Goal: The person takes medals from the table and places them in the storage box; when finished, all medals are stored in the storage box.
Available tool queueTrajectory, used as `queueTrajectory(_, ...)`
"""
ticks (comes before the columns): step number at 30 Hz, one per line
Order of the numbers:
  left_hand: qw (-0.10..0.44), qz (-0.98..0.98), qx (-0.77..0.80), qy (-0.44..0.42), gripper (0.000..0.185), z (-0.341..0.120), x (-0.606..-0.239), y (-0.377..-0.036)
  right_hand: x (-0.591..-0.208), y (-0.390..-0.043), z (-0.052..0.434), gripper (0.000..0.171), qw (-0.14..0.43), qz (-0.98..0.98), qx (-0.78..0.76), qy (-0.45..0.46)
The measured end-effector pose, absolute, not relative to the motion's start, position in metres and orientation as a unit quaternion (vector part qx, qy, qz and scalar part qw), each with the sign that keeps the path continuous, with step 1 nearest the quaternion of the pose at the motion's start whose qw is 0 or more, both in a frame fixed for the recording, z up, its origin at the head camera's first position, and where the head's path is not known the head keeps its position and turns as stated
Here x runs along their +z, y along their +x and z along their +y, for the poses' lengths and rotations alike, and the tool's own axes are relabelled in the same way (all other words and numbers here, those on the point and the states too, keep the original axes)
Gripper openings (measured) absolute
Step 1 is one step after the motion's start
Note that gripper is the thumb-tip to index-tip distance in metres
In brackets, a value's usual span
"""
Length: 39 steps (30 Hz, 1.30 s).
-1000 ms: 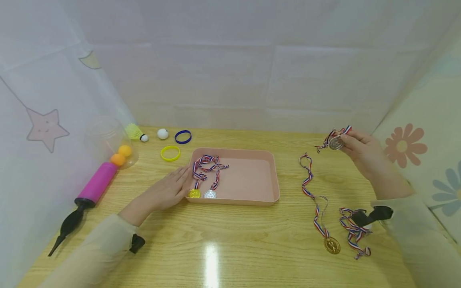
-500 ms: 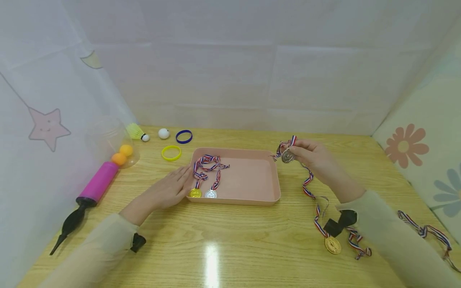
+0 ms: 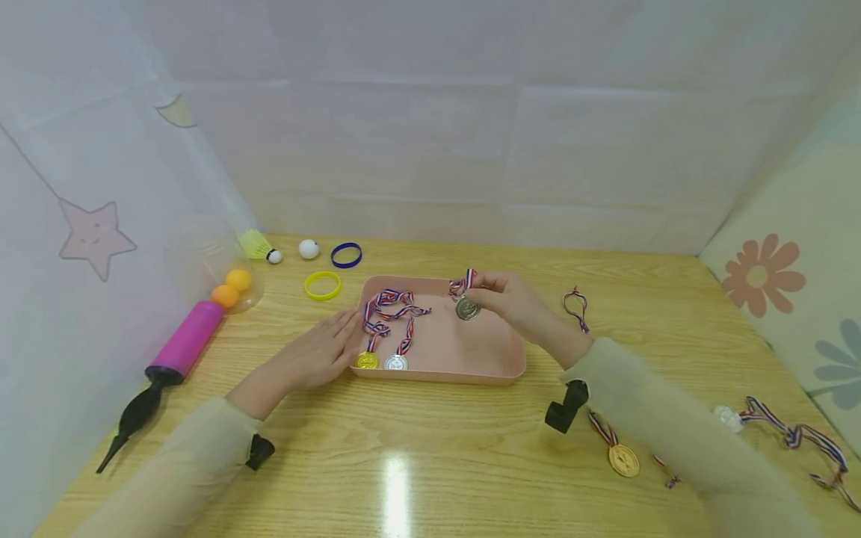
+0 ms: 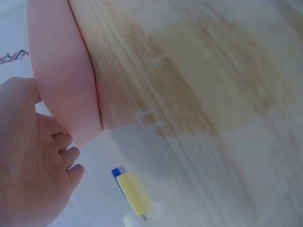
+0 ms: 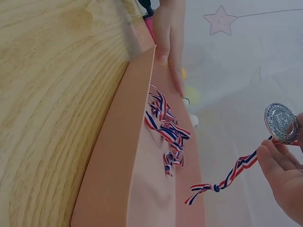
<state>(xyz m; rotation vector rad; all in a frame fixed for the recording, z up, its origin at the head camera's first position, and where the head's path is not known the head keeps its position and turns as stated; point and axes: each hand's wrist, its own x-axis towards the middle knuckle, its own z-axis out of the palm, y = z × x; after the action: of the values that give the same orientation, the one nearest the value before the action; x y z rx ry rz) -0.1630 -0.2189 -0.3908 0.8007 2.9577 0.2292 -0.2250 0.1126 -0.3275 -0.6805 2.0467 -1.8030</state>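
Wooden table (image 3: 430, 448) (glossy, light-streaked) enclosed by white fabric walls (image 3: 430, 134).

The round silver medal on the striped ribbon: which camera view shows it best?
The right wrist view: the round silver medal appears large, with its embossed face, pinched by the right hand. The head view shows it small, over the pink tray. The left wrist view misses it.
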Motion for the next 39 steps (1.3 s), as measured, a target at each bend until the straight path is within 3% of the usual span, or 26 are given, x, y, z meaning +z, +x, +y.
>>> queueTrajectory(10,0.036,0.962,0.07,0.261,0.059,-0.22,-0.393,-0.164,-0.343,-0.232,0.078,0.01,0.168,0.737,-0.607,-0.246)
queueTrajectory(25,0.035,0.962,0.071,0.262,0.058,-0.219,-0.392,-0.164,-0.398,-0.234,0.054,0.011,0.221,0.807,-0.495,-0.234)
queueTrajectory(32,0.036,0.961,0.073,0.263,0.059,-0.218,-0.392,-0.164,-0.397,-0.227,0.052,0.007,0.218,0.807,-0.512,-0.197)
queueTrajectory(39,0.036,0.961,0.072,0.263,0.06,-0.218,-0.391,-0.164,-0.404,-0.228,0.053,0.008,0.222,0.825,-0.468,-0.225)
